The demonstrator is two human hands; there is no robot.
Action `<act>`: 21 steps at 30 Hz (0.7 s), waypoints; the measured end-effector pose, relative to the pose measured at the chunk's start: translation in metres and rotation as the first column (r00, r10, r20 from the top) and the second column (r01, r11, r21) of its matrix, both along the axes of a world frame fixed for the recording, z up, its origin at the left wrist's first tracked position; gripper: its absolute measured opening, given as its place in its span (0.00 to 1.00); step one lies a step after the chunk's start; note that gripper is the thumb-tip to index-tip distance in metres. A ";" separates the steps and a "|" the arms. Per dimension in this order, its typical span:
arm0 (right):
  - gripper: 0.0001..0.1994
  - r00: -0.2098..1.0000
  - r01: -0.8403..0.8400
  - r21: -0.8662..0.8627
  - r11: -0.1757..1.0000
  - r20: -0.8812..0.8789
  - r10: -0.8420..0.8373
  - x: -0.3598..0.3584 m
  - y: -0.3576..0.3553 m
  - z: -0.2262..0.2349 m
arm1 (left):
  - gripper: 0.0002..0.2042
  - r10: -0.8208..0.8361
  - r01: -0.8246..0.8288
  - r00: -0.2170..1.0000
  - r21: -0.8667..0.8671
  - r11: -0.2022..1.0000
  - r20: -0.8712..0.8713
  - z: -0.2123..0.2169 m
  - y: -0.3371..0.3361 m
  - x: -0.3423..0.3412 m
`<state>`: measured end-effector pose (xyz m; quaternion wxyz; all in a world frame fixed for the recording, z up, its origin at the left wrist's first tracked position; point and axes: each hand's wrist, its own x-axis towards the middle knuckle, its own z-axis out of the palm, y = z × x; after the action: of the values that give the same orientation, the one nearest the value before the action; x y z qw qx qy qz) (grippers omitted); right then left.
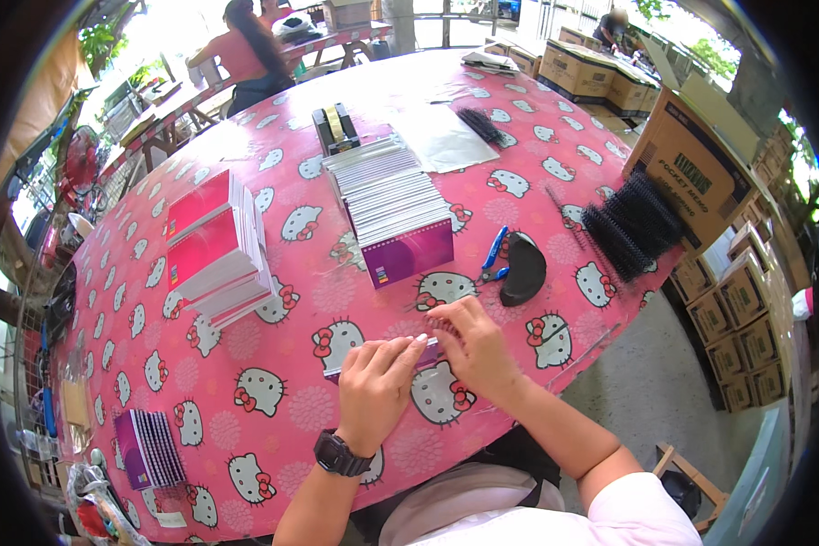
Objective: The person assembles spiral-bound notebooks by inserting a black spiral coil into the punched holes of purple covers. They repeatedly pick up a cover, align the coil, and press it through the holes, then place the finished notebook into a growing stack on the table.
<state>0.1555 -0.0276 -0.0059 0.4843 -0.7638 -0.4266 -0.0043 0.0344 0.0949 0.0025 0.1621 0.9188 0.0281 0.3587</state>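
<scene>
Close to the table's near edge, my left hand [378, 387], with a black watch on its wrist, presses its closed fingers on a small purple notebook [425, 355]. Most of that notebook is hidden under my hands. At its right end my right hand [473, 350] pinches what looks like a thin dark spiral coil [443, 326]. Just ahead stands a long row of purple-covered pads [409, 257], page edges up. Blue-handled cutting pliers [494, 255] lie to its right, touching or beside a black curved object [523, 270].
Pink-covered pads [211, 246] stand stacked at left. Purple coil-bound notebooks [150, 450] lie near left. Black spiral coils [632, 223] are heaped by an open carton [692, 173] at right. Farther back are a tape dispenser [335, 127] and white sheets [446, 136]. Other people sit beyond.
</scene>
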 end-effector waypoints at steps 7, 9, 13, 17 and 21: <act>0.10 0.933 -0.340 -0.027 0.940 -0.132 0.333 0.027 -0.021 0.019 | 0.12 -0.006 0.006 1.000 0.014 1.000 -0.016 0.000 0.001 -0.001; 0.10 0.922 -0.374 -0.010 0.927 -0.116 0.370 0.029 -0.020 0.020 | 0.13 -0.011 0.011 1.000 0.013 1.000 -0.019 0.000 0.001 -0.001; 0.09 0.890 -0.448 -0.031 0.894 -0.107 0.443 0.037 -0.019 0.020 | 0.13 -0.023 0.023 1.000 0.012 1.000 -0.017 -0.002 0.002 -0.002; 0.08 0.861 -0.505 -0.058 0.861 -0.107 0.497 0.044 -0.019 0.025 | 0.13 -0.005 0.005 1.000 -0.028 1.000 0.007 -0.001 0.001 -0.001; 0.13 0.842 -0.533 -0.043 0.845 -0.121 0.526 0.040 -0.015 0.007 | 0.13 -0.010 0.009 1.000 -0.018 1.000 -0.005 0.001 0.000 -0.001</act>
<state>0.1958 -0.0424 0.0008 0.4593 -0.6331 -0.5949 0.1853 0.0336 0.0954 0.0035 0.1721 0.9183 0.0274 0.3555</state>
